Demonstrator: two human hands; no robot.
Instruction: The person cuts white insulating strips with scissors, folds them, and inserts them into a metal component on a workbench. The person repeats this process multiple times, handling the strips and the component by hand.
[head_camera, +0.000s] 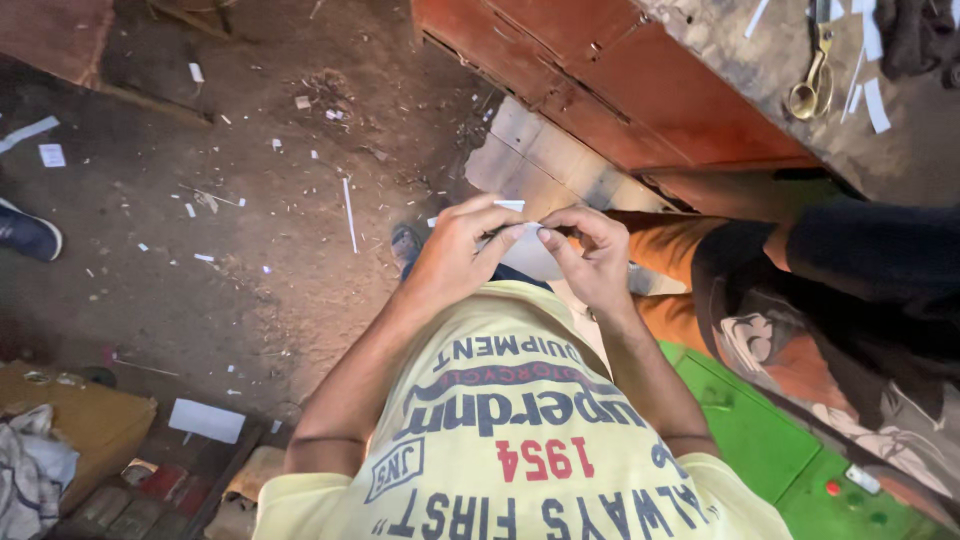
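Both hands are meeting in front of the chest, pinching one small white paper strip (512, 207) between them. Left hand (455, 255) is gripping its left end with thumb and fingers curled; right hand (592, 255) is clamping the other end, fingertips nearly touching the left's. The strip is sitting right at the fingertips, held in the air just above the yellow printed T-shirt (520, 440); most of it is hidden by the fingers, so I can't tell whether it's being folded or rolled.

My read of the step: fine two-handed working of the strip, mid-manipulation. The next move would call for a steady pinch on both ends and small, matched finger motion; the piece looks light and easy to crease or drop.

Taking the strip as landmark: a pale tile (545, 160) is lying on the ground just beyond it. Further beyond, to the right, a rust-red cabinet (620, 80) is carrying a grey worktop with brass-handled scissors (815, 75) and more white strips. Right of the strip, another person in orange trousers (670, 250) and a dark sleeve is standing close. Left of it, paper offcuts (349, 212) are scattered over the dirt floor (200, 280).
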